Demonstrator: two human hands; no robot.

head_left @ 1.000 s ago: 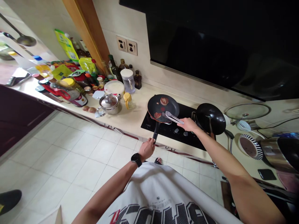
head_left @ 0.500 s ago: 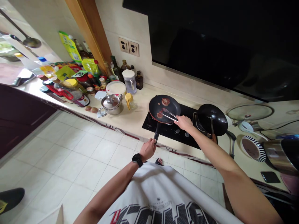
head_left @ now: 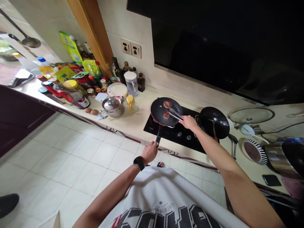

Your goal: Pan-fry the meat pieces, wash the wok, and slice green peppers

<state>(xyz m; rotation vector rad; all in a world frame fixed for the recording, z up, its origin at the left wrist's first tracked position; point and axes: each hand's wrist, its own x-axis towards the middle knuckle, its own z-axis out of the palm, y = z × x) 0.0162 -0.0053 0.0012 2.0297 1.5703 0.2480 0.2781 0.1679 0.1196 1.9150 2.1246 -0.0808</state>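
Observation:
My left hand point(head_left: 150, 152) is closed around the black handle of the frying pan point(head_left: 156, 109), which stands on the left burner of the hob. Two browned pieces of meat lie in the pan: one meat piece point(head_left: 167, 104) toward the back, another meat piece point(head_left: 166, 115) nearer the handle. A small scrap sits at the pan's left. In my right hand point(head_left: 189, 122) is a pair of metal tongs point(head_left: 176, 115), reaching over the pan's right rim. The tong tips are near both pieces; whether they touch either one I cannot tell.
A black wok point(head_left: 214, 122) with a spatula in it stands on the right burner. Left of the hob are a lidded steel pot point(head_left: 112, 107), a yellow-topped jug point(head_left: 130, 103) and several bottles. A striped bowl point(head_left: 254, 152) and a phone point(head_left: 271, 180) lie right. A dark range hood overhangs the back.
The tongs have moved slightly right and up with my right hand. The nearer meat piece has shifted toward the right in the pan. My left hand keeps its hold on the handle.

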